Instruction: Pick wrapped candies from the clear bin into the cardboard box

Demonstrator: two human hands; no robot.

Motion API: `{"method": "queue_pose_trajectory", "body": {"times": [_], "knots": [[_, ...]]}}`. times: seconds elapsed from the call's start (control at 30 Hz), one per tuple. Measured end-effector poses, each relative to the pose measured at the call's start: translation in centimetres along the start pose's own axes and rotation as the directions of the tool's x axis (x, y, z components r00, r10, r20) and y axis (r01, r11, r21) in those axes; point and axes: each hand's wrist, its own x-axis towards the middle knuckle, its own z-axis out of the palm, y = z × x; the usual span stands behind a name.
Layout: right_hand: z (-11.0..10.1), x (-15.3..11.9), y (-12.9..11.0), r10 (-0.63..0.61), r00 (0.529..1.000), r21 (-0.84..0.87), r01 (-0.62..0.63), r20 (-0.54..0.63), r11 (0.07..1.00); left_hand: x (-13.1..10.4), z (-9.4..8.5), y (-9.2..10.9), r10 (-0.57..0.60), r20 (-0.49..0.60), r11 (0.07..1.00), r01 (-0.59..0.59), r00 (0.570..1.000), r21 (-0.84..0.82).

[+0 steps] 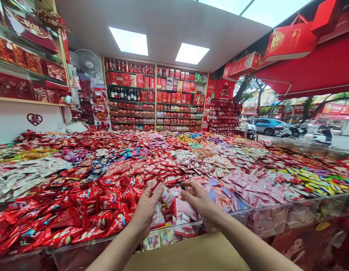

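Note:
My left hand (147, 209) pinches a small red-and-white wrapped candy packet (153, 183) between thumb and fingers. Just to its right, my right hand (199, 199) hovers with its fingers curved and a gap between thumb and forefinger; nothing shows between them. Both hands are over a clear plastic bin (188, 225) of mixed small packets. A pink-and-red packet (185, 209) lies in that bin under the right hand. Left of the bin is a heap of shiny red candy packets (89, 203), and pale pink and lilac packets (224, 195) fill the one on the right.
A brown cardboard surface (191, 256) is below my forearms. Many bins of packets stretch to the back. Shelves of bottles and red boxes (157, 96) line the far wall. Red gift boxes (293, 39) hang at upper right, with a street and a blue car (266, 126) beyond.

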Motion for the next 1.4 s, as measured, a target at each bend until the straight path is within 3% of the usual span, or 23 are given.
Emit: {"method": "queue_pose_trajectory", "body": {"times": [0.1, 0.2, 0.33, 0.43, 0.53, 0.63, 0.73, 0.8, 0.87, 0.93, 1.1, 1.17, 1.27, 1.4], "knots": [[0.3, 2.5, 0.0, 0.072, 0.997, 0.169, -0.070, -0.009, 0.983, 0.6, -0.6, -1.2, -0.058, -0.032, 0.998, 0.059, 0.998, 0.026], [1.8, 4.3, 1.1, 0.052, 0.997, 0.197, -0.042, -0.048, 0.980, 0.8, -1.0, -2.4, -0.081, 0.014, 0.997, 0.081, 0.997, 0.007], [3.4, 5.5, 2.6, -0.107, 0.983, 0.031, 0.113, -0.150, 0.993, 0.8, -1.2, -2.5, -0.136, 0.114, 0.985, 0.147, 0.984, -0.094], [4.0, 5.6, 2.4, -0.227, 0.951, -0.125, 0.204, -0.211, 0.971, 0.6, -1.3, -1.7, -0.210, 0.192, 0.964, 0.236, 0.959, -0.120], [4.5, 5.4, 1.9, -0.320, 0.926, -0.344, 0.240, -0.199, 0.908, 0.5, -1.6, -1.2, -0.283, 0.204, 0.945, 0.309, 0.937, -0.105], [4.4, 5.1, 1.8, -0.363, 0.920, -0.485, 0.251, -0.150, 0.837, 0.5, -1.7, -1.2, -0.281, 0.186, 0.949, 0.302, 0.941, -0.094], [3.5, 4.9, 2.0, -0.207, 0.974, -0.301, 0.172, -0.089, 0.938, 0.6, -1.6, -1.6, -0.201, 0.062, 0.977, 0.204, 0.978, -0.056], [2.7, 4.6, 1.9, -0.091, 0.995, -0.131, 0.095, 0.037, 0.987, 0.7, -1.4, -1.8, -0.131, -0.025, 0.991, 0.131, 0.991, -0.019], [1.9, 4.2, 1.9, -0.033, 0.977, -0.030, 0.041, 0.208, 0.999, 0.7, -1.4, -1.9, -0.085, -0.060, 0.996, 0.085, 0.995, 0.003], [1.5, 3.8, 1.9, -0.009, 0.951, 0.029, 0.000, 0.310, 1.000, 0.7, -1.4, -2.0, -0.078, -0.073, 0.997, 0.077, 0.994, -0.008], [0.7, 3.9, 2.7, -0.031, 0.969, 0.079, 0.012, 0.243, 0.997, 0.5, -1.3, -1.9, -0.061, -0.144, 0.991, 0.042, 0.988, -0.128], [0.3, 4.2, 3.1, -0.027, 0.992, 0.014, 0.025, 0.125, 1.000, 0.3, -1.2, -1.8, -0.032, -0.179, 0.986, 0.002, 0.983, -0.164], [-0.1, 4.3, 3.6, 0.027, 1.000, -0.253, -0.023, 0.013, 0.967, 0.0, -1.0, -1.6, -0.030, -0.189, 0.980, -0.009, 0.981, -0.198], [0.3, 3.7, 3.9, 0.090, 0.990, -0.612, -0.004, 0.110, 0.791, -0.1, -1.0, -1.7, -0.016, -0.199, 0.981, -0.022, 0.980, -0.191]]}}
